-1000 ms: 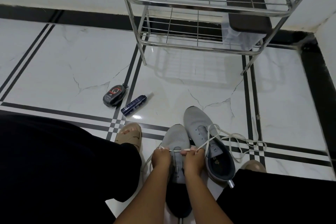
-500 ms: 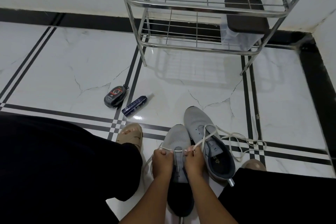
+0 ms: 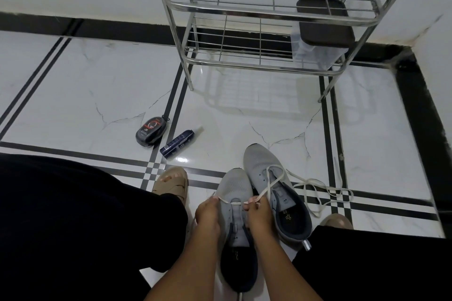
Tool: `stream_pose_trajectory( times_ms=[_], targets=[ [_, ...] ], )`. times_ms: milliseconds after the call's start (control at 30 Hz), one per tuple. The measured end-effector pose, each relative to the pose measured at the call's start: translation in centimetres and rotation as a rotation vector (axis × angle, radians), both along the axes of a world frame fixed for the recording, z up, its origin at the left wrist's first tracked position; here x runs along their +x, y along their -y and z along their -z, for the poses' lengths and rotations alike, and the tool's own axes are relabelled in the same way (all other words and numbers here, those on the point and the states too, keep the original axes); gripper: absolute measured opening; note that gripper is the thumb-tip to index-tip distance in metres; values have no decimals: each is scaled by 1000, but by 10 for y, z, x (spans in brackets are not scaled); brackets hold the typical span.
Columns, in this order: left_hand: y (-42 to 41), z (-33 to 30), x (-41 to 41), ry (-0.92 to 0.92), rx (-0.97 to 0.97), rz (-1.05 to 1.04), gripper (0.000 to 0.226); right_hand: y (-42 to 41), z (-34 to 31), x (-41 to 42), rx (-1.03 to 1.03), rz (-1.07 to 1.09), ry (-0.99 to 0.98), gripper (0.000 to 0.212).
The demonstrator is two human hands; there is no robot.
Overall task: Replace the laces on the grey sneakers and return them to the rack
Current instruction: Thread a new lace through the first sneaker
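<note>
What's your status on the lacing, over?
Left hand and right hand each pinch the white lace across the near sneaker. Second sneaker alongside, lace end trailing over it. Rack ahead, nothing blocking.

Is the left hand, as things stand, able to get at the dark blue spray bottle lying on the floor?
Probably yes, but not at once. The left hand pinches the white lace, so it must let go first. The dark blue spray bottle lies ahead on bare white floor tile, nothing between.
</note>
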State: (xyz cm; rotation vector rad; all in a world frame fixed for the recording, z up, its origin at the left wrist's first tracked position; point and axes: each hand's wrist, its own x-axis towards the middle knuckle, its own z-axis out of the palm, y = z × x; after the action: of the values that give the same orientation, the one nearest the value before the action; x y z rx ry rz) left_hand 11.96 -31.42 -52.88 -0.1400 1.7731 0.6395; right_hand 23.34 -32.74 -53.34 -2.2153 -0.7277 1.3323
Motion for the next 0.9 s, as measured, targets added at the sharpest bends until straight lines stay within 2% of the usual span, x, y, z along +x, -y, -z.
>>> stream_pose_trajectory(
  times_ms=[100,167,233,367,467,533,700,900],
  targets=[
    [-6,-4,-2,159,116,-76,17,0,-7,-1,-40,-20,26,26],
    [-11,-6,-3,174,155,-42,17,0,-16,-1,-88,-16,55,34],
    [-12,-7,-4,116,141,67,30,-3,-25,-2,-114,-2,72,34],
    [-19,-36,1,-100,272,296,29,-17,-44,-2,-56,-112,128,22],
    [-26,-70,4,-177,420,344,32,-27,-63,3,43,-201,132,29],
    [-32,-93,4,-192,543,331,33,-36,-89,5,147,-152,32,29],
    [-58,-169,3,-251,822,396,31,-68,-192,13,539,-127,-45,20],
    [-80,-268,6,-138,1079,507,25,-99,-311,29,727,-217,-66,10]
  ],
)
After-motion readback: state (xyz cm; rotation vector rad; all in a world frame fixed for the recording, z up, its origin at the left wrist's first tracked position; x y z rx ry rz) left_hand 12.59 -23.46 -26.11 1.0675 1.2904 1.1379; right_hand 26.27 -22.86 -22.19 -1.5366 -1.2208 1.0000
